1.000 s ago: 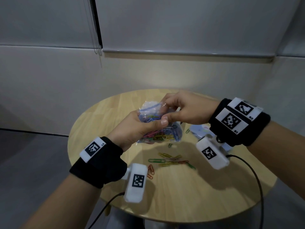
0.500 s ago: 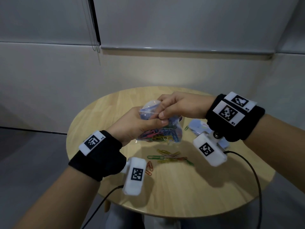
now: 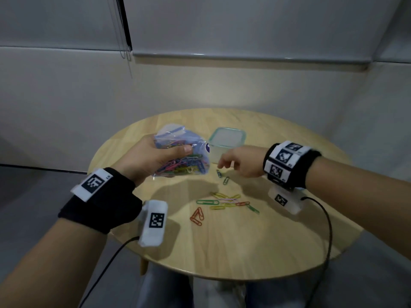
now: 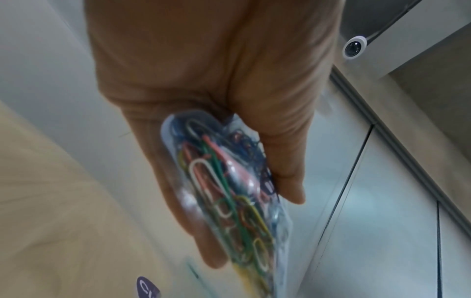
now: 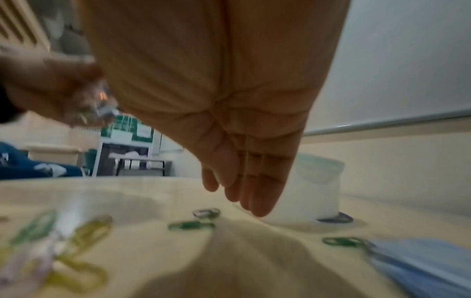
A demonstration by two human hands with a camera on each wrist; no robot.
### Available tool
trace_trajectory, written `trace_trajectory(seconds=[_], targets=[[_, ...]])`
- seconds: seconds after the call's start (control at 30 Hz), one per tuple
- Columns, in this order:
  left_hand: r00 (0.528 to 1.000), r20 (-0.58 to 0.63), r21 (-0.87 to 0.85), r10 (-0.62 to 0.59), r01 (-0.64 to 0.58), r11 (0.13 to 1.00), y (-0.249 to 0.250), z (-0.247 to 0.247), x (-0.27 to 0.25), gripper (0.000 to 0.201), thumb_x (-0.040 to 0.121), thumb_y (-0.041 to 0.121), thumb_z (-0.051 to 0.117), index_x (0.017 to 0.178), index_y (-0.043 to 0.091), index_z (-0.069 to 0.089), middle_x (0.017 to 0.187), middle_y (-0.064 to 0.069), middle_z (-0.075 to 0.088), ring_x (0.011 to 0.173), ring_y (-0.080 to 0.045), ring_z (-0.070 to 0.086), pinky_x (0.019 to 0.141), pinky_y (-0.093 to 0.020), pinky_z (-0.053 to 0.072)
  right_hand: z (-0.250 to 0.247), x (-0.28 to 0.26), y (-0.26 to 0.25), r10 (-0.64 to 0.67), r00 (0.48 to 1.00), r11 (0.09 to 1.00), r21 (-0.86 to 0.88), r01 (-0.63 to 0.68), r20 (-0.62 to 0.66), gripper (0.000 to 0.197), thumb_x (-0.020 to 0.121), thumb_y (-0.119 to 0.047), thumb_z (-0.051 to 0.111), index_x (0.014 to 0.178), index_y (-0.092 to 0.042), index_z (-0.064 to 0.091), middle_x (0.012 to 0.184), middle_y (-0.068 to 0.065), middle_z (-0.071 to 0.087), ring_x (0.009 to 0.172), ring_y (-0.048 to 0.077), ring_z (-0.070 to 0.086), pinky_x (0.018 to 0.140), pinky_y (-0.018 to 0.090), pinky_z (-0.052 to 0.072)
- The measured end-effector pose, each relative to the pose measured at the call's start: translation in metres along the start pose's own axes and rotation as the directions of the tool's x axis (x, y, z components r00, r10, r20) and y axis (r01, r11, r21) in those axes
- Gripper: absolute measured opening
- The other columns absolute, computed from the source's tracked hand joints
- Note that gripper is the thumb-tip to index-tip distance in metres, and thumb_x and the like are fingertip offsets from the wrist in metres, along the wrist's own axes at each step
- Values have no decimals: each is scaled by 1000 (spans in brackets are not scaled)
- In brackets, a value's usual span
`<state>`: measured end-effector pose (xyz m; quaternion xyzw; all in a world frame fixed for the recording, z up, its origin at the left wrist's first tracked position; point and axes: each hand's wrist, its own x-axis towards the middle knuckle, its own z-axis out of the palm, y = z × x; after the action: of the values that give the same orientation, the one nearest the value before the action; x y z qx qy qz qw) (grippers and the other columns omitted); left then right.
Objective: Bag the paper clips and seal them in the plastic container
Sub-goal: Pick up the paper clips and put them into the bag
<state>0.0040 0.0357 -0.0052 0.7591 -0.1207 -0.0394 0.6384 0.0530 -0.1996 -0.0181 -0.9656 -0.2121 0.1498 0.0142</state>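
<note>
Loose paper clips point(image 3: 224, 204) are lying near on the round table point(image 3: 244, 252). Further in, the left hand point(image 3: 146, 160) is gripping a clear bag point(image 3: 184, 161) full of clips above the table, while the right hand point(image 3: 241, 162), fingers relaxed and empty, is hovering over two clips. Farthest, the plastic container point(image 3: 226, 144) is sitting just beyond.

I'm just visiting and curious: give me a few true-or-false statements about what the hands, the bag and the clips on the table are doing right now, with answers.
1. The left hand holds the bag of paper clips. True.
2. The right hand grips the bag too. False: it is off the bag, fingers relaxed, above the loose clips.
3. Every clip is bagged. False: several lie on the table.
4. The plastic container stands on the table beyond the hands. True.
5. The bag is inside the container. False: it is held beside it.
</note>
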Motion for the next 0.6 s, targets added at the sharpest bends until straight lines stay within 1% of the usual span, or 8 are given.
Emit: trace_trajectory(seconds=[0.07, 0.17, 0.27, 0.37, 0.47, 0.53, 0.57, 0.6], targets=[[1000, -26, -2, 14, -14, 1000, 2, -3, 0, 31, 83, 22, 74, 114, 18, 70, 93, -6, 75, 76, -19, 70, 55, -26, 55, 6, 5, 3, 26, 999, 998, -56, -28, -31, 44, 88, -4, 45, 127, -22, 54, 124, -1, 58, 95, 15, 52, 87, 26, 38], [999, -40, -6, 16, -17, 1000, 3, -7, 1, 34, 77, 27, 78, 110, 22, 71, 89, -3, 76, 73, -18, 71, 54, -27, 56, -3, 7, 17, 114, 987, 991, -55, -121, -111, 39, 87, -1, 45, 120, -15, 60, 124, 6, 61, 111, 26, 56, 92, 29, 42], [999, -41, -1, 11, -11, 1000, 1, -6, 3, 23, 79, 23, 74, 102, 21, 73, 86, -3, 76, 70, -16, 71, 53, -26, 56, -17, -2, 35, 177, 977, 984, -15, -180, -116, 49, 84, 7, 38, 123, -14, 59, 126, 5, 61, 115, 24, 55, 94, 27, 41], [1000, -25, 8, 1, -1, 1000, 0, -1, 5, 23, 79, 22, 74, 102, 19, 74, 90, -7, 76, 71, -16, 72, 55, -27, 58, -19, -4, 44, 222, 970, 974, 58, -217, -102, 61, 82, 10, 32, 131, -19, 55, 128, 1, 59, 111, 20, 53, 86, 22, 35], [1000, -11, 1, -2, 2, 1000, -1, 3, 6, 25, 79, 22, 74, 104, 16, 74, 90, -9, 76, 71, -17, 72, 54, -26, 57, -10, 6, 46, 257, 962, 966, 35, -255, -89, 49, 88, 3, 39, 129, -17, 56, 129, 5, 59, 114, 26, 54, 90, 27, 39], [1000, 2, -7, -3, 3, 1000, 0, 4, 5, 23, 79, 20, 73, 101, 16, 74, 87, -6, 77, 71, -16, 72, 53, -24, 56, 0, 14, 43, 264, 964, 963, -43, -266, -40, 33, 87, -2, 48, 114, -12, 65, 116, 9, 64, 103, 29, 59, 85, 31, 44], [1000, 9, -8, -3, 3, 1000, 0, 5, 4, 21, 79, 19, 73, 100, 16, 74, 86, -5, 77, 71, -15, 72, 54, -23, 56, 4, 16, 41, 262, 965, 962, -81, -262, -17, 22, 85, -3, 51, 98, -10, 67, 103, 10, 65, 91, 31, 59, 78, 32, 45], [1000, 15, -4, -3, 3, 1000, 0, 5, 3, 20, 80, 18, 73, 100, 16, 74, 85, -4, 77, 70, -14, 72, 53, -23, 55, 7, 17, 40, 260, 966, 959, -114, -259, -5, 12, 83, -3, 53, 83, -11, 62, 90, 10, 61, 80, 31, 55, 70, 32, 43]])
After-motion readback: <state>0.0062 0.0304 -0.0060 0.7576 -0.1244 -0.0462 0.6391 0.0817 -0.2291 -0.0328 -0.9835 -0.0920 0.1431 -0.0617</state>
